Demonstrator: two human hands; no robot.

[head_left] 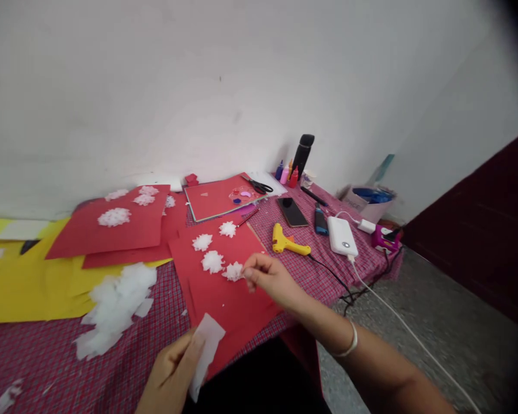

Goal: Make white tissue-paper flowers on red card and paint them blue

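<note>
My left hand (172,368) pinches a folded strip of thin white paper (209,345) over the near edge of the red paper sheet (233,310). My right hand (270,279) is closed, thumb against fingertips, beside the lower right white paper flower (233,271); whatever lies between those fingertips is too small to make out. Three more white flowers, one of them a fluffy flower (213,261), sit on the same sheet. Left of it lies a loose pile of white paper pieces (116,307) on the checked tablecloth (155,328).
A yellow glue gun (287,241) with a cord lies right of the red sheet. Behind are a phone (292,212), scissors (258,185), paint bottles (294,177) and a black flask (303,154). A white power bank (342,236) sits near the right edge. More flowered red sheets (121,236) lie left.
</note>
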